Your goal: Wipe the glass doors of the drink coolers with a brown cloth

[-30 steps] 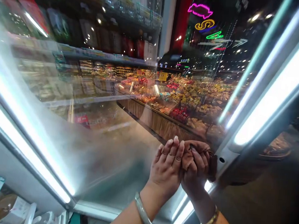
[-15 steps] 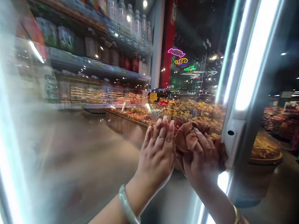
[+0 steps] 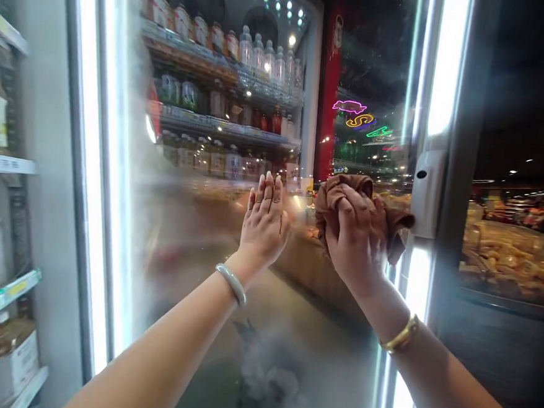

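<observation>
Head view: your left hand (image 3: 265, 225) presses the glass door (image 3: 186, 297), fingers (image 3: 266, 196) straight and empty; just right of them your right hand (image 3: 355, 244) grips a brown cloth (image 3: 336, 190).

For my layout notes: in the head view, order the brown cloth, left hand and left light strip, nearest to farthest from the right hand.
1. brown cloth, gripped in the right hand.
2. left hand, open, beside it on the left.
3. light strip, at the far left door edge.
</observation>
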{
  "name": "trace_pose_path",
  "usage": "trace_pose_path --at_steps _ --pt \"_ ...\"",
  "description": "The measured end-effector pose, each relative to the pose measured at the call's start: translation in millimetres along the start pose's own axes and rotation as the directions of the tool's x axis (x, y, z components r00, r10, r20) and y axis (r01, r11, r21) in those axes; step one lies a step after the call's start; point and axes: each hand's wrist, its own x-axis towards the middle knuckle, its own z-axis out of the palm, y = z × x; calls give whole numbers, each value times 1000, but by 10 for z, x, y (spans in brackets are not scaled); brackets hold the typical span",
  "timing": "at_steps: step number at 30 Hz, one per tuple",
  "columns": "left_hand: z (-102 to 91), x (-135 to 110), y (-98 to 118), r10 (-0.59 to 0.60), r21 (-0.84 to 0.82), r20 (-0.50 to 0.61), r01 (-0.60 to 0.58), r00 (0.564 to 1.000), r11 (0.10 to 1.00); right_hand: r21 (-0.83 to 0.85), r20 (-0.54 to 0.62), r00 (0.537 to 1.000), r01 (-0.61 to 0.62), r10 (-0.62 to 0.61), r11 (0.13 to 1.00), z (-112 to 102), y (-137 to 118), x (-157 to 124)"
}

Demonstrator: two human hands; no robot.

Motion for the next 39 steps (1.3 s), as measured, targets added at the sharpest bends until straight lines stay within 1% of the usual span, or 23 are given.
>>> trace_pose_path --at_steps 3,5,6,8,10,12,13,14,16,18,20,22,23,25,26,28,29,30,32,33,35,37,39 --pt "-17 -16 -45 24 19 20 -25 1000 1000 85 58 992 104 -109 991 82 -154 -182" --pt "-30 -7 -111 17 25 34 -18 999 1000 140 87 967 226 -239 964 192 -212 -131" --pt "-38 2 -152 3 24 42 -4 999 1000 154 88 958 258 -274 954 239 -209 -54" --pt "-55 21 -223 -27 17 52 26 998 1000 154 69 966 237 -250 959 287 -161 117" --pt "-67 22 -252 -31 8 51 30 998 1000 133 40 988 143 -149 981 271 -134 182" --pt "-71 -6 -256 -15 0 41 15 999 1000 118 32 997 69 -73 991 252 -204 90" --pt "-73 -32 -268 -10 -5 44 10 999 1000 120 38 997 68 -73 990 266 -278 13" --pt "-79 -65 -296 -14 -10 53 15 998 1000 130 46 994 89 -96 988 303 -369 -56" --pt "-110 -144 -421 -79 -14 70 80 994 997 178 64 974 205 -219 963 444 -551 -92" --pt "-171 -228 -612 -177 -5 73 178 981 984 248 68 926 344 -370 906 617 -659 51" --pt "-238 -294 -795 -214 10 84 214 973 977 275 82 922 345 -379 898 739 -658 268" --pt "-281 -328 -901 -207 18 113 206 972 978 276 100 937 297 -335 914 766 -605 382" --pt "-288 -333 -919 -203 21 120 202 972 979 273 105 947 265 -302 925 752 -588 366" --pt "-281 -329 -912 -186 25 120 185 975 983 277 114 956 231 -271 933 712 -615 217" --pt "-275 -324 -903 -168 27 119 166 979 986 291 121 950 244 -288 925 709 -660 122" --pt "-283 -320 -914 -141 42 119 137 983 990 336 135 917 315 -376 888 759 -780 10" --pt "-305 -320 -942 -144 55 121 138 982 989 359 143 892 356 -428 863 808 -833 26" --pt "-339 -322 -984 -152 74 126 144 980 987 374 153 869 391 -471 841 860 -869 94" --pt "-440 -321 -1097 -144 120 151 127 978 985 369 170 847 419 -504 829 933 -874 330" --pt "-499 -316 -1155 -121 141 169 97 978 985 351 176 853 412 -491 841 940 -850 449" --pt "-608 -300 -1249 -66 175 188 33 980 984 307 170 894 351 -414 885 901 -795 574" --pt "-677 -283 -1305 -37 196 176 1 984 981 289 153 922 302 -355 908 845 -799 497" --pt "-697 -273 -1338 -8 190 172 -26 985 981 330 168 898 337 -407 882 847 -897 314"
